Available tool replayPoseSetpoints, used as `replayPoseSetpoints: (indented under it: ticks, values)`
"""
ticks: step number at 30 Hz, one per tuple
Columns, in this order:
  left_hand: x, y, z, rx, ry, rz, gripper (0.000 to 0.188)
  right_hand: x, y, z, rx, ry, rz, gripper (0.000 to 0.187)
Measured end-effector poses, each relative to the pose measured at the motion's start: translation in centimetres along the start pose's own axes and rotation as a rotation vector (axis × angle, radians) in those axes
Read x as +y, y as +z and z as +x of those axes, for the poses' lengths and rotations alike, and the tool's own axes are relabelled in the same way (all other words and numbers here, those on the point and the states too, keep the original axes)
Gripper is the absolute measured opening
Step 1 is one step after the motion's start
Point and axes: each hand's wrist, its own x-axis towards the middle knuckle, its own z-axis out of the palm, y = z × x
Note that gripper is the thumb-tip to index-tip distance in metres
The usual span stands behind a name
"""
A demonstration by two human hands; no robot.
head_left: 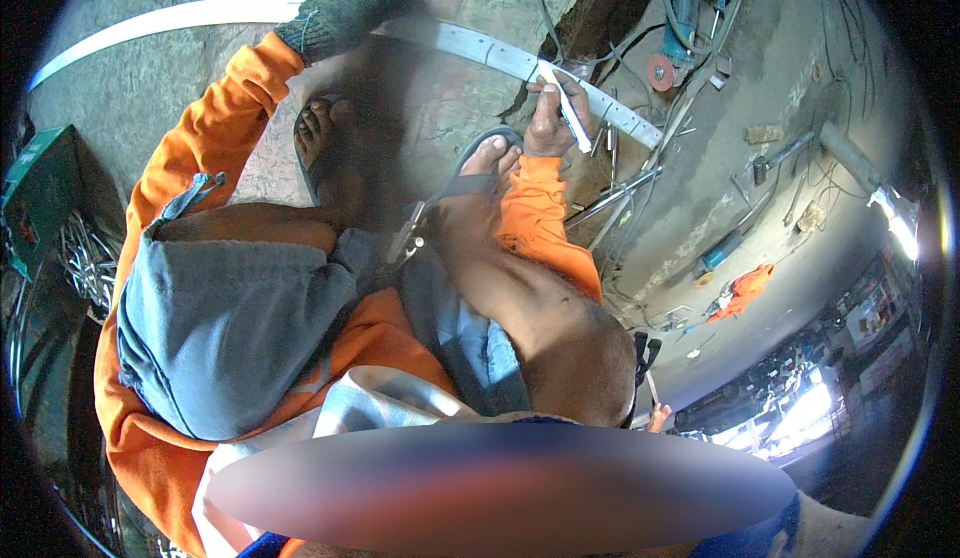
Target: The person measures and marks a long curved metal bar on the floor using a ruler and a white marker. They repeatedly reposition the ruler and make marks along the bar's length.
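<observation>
A long pale flat metal strip [470, 44] lies across the floor in front of me, with short dark marks across its right part. My left hand [345, 13], in a dark knitted glove, is closed over the strip left of the marks. My bare right hand [552, 123] is at the marked right part, with a white marker pen [566, 108] held between its fingers. The pen is slanted across the strip, its upper end over the strip's edge. Shadow blurs the strip just right of my glove.
An angle grinder with a red disc [660, 72] lies beyond the strip's right end. Cables, metal rods [625, 193], a second blue power tool [722, 250] and an orange cloth [742, 293] lie to the right. A green metal box [38, 193] stands at left. My sandalled feet are close to the strip.
</observation>
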Motion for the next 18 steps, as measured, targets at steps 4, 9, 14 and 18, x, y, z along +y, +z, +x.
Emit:
replayPoseSetpoints:
  ticks: [4,9,14,18]
  values:
    - [0.3,-0.2,0.2,0.0,-0.001,0.027,0.04,0.5,-0.2,-0.5,-0.057,-0.029,-0.052,0.026]
    - [-0.1,-0.1,0.3,-0.048,-0.046,0.053,0.036,0.8,2.2,-1.4,-0.144,-0.244,-0.32,0.024]
    - [-0.9,0.1,0.2,0.035,0.018,0.006,0.034,0.7,6.3,-1.2,-0.238,-0.388,-0.469,0.024]
    - [-0.9,0.1,0.2,0.039,0.023,0.004,0.033,0.6,7.3,-0.6,-0.235,-0.387,-0.457,0.021]
